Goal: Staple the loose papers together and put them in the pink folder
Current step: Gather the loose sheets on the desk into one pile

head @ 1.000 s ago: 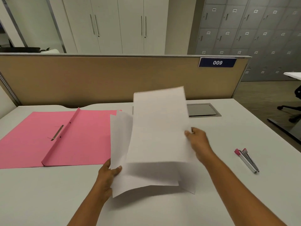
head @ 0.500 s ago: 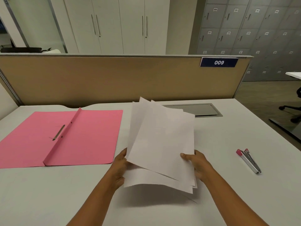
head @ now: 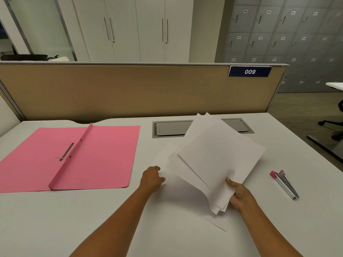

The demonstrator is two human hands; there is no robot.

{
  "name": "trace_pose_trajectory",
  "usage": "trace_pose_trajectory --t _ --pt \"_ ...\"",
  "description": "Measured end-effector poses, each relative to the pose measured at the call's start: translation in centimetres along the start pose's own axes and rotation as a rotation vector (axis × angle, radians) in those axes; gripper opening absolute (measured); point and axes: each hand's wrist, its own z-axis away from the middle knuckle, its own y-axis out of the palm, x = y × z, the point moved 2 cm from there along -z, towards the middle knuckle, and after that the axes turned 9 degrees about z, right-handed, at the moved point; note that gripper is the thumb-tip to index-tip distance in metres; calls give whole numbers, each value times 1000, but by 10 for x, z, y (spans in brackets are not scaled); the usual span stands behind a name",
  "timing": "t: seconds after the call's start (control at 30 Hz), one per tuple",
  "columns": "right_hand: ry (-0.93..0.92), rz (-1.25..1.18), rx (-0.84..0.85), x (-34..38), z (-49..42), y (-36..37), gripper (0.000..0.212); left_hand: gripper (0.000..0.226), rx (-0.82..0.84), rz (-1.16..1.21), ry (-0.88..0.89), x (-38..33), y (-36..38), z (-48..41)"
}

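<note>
Several loose white papers [head: 217, 156] are fanned out and tilted up above the white desk [head: 92, 219]. My right hand [head: 239, 193] grips their lower right corner. One sheet [head: 178, 184] lies flat on the desk under the stack, and my left hand [head: 151, 178] rests on its left edge with fingers curled; whether it grips the sheet is unclear. The pink folder [head: 104, 156] lies open and flat at the left, with a metal fastener at its spine. A silver stapler [head: 284, 183] with a pink end lies to the right of my right hand.
A grey cable hatch [head: 170, 127] is set into the desk behind the papers. A tan partition [head: 130, 89] with a "009" label closes the far edge. The desk's right edge drops to the floor, where an office chair base stands.
The paper stack has swung to the right and now hangs from my right hand alone. My left hand let go of the stack and dropped to the sheet on the desk.
</note>
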Motion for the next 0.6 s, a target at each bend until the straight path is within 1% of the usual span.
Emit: trace_pose_trajectory --t 0.07,0.13,0.2,0.23,0.3,0.37,0.47,0.53,0.57,0.6 --pt "1 7 2 0 0 0 17 77 -16 -135 -45 2 8 -2" --pt "13 21 17 1 1 1 18 92 -43 -195 -105 5 11 -4" --pt "27 50 21 1 2 1 16 100 -57 -221 -146 7 13 -7" --pt "31 66 18 1 3 2 16 100 -68 -236 -147 8 12 -9" --pt "28 89 20 1 3 3 15 92 -110 -242 -121 6 11 -11" --pt "27 106 25 1 2 3 14 83 -118 -240 -104 0 9 -9" --pt "33 129 29 0 1 3 13 86 -90 -266 -134 -6 6 -8" --pt "37 142 32 -1 -1 2 13 84 -75 -217 -182 -6 4 -10" --pt "37 147 31 -2 -1 2 13 76 -66 -177 -202 -4 4 -11" --pt "33 149 36 -2 -2 1 14 62 -65 -128 -205 -4 3 -12"
